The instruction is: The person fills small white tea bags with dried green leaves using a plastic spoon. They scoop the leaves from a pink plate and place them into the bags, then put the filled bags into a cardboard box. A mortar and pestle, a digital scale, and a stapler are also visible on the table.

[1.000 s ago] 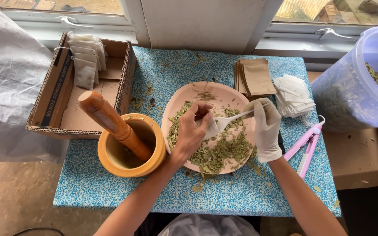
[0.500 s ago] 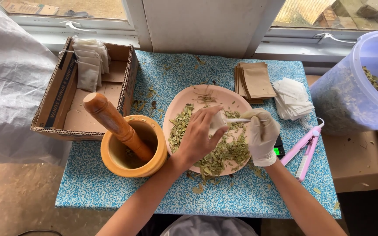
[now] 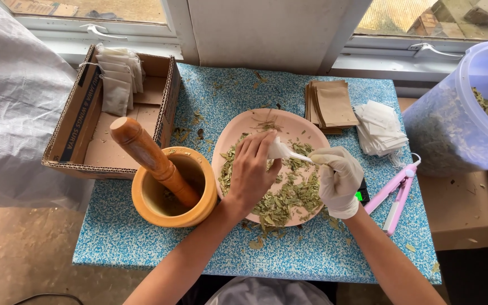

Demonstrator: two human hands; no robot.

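A pink plate holding dried green leaves sits mid-table. Above it, my bare left hand pinches a small white filter bag. My right hand, in a white glove, grips a white spoon whose tip meets the bag's mouth. Both hands hover over the plate's middle, close together. Whether leaves are on the spoon is hidden by the bag.
A wooden mortar with a leaning pestle stands left of the plate. Behind it is a cardboard box of filled bags. To the right are brown envelopes, white bags, a pink sealer and a leaf-filled tub.
My right hand has lifted the spoon off the leaves and brought it up and left to the bag. My left hand has raised the bag slightly.
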